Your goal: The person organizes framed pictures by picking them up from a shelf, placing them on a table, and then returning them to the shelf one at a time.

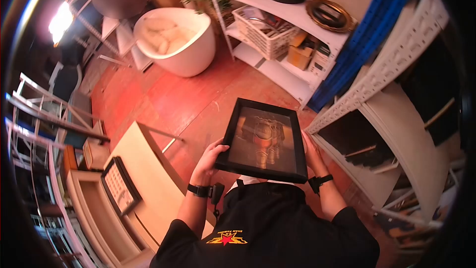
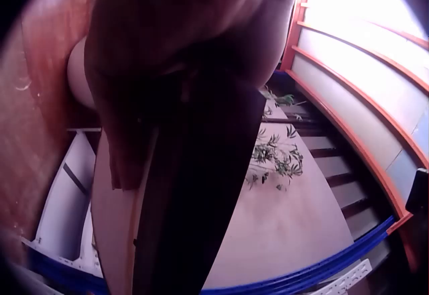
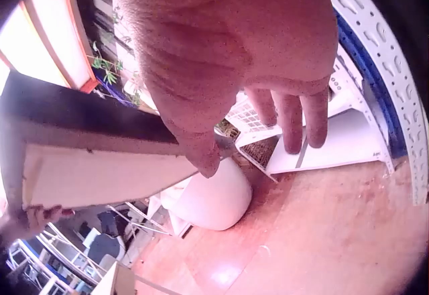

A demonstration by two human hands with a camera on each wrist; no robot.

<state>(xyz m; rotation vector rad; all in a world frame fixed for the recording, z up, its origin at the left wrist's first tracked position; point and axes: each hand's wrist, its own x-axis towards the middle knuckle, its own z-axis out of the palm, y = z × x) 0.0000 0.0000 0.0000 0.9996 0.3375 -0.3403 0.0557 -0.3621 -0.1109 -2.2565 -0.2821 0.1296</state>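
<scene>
A black picture frame with a dark, glossy front is tilted in front of the torso. At its left edge the left hand grips it, thumb on the front border; the left wrist view shows this hand dark against the frame's side, fingers reaching behind. Beside the right edge is the right hand, partly hidden by the frame. In the right wrist view the right hand has its thumb against the frame's edge, and its other fingers extend nearly straight, off the frame.
On the left, a second black frame lies on a pale wooden piece of furniture. Ahead stand a white tub and a white shelf with a basket. White perforated uprights rise close on the right.
</scene>
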